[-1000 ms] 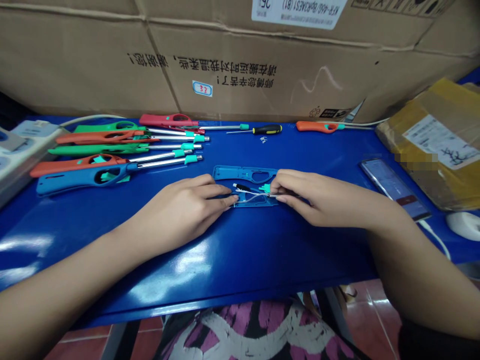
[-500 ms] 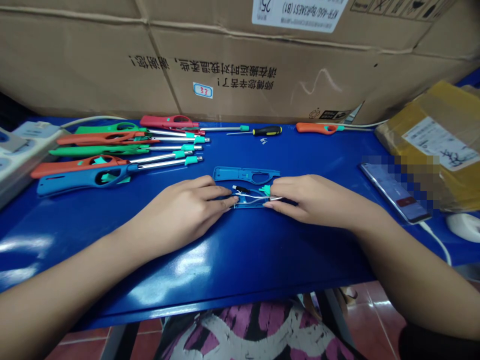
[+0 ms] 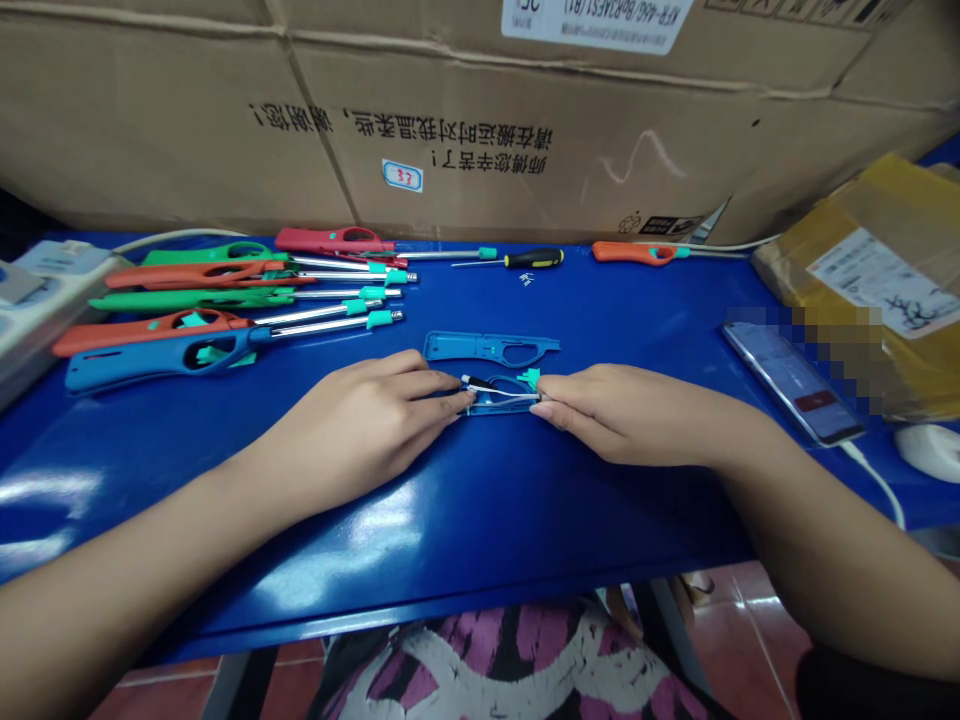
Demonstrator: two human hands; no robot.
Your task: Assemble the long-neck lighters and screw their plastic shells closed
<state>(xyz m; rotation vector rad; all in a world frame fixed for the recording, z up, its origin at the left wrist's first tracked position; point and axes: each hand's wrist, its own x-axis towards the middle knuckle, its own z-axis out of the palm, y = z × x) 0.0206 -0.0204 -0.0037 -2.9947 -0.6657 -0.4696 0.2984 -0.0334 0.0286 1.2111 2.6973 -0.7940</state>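
An opened blue lighter shell half [image 3: 501, 410] lies on the blue table between my hands. My left hand [image 3: 379, 410] grips its left end, fingertips pressed on it near some small inner parts. A small black piece with a white tip [image 3: 478, 383] and thin white wires [image 3: 514, 396] sit in or over the shell. At the right end, my right hand [image 3: 626, 412] is closed with thumb and fingertips pinched where the wires end; its fingers cover most of what they grip. A turquoise piece [image 3: 530, 377] shows beside those fingertips. The other blue shell half [image 3: 465, 348] rests just behind.
Several long-nosed lighters, a blue one [image 3: 161, 360] nearest, lie at the left beside a power strip [image 3: 56, 290]. Behind are a screwdriver [image 3: 534, 259], tiny screws [image 3: 526, 279] and an orange lighter [image 3: 634, 253]. A phone [image 3: 791, 385] and taped parcel [image 3: 870, 280] are at right.
My right hand has tilted and its fingers have drawn closer together, covering the metal bit that showed at them. My left hand stays on the shell.
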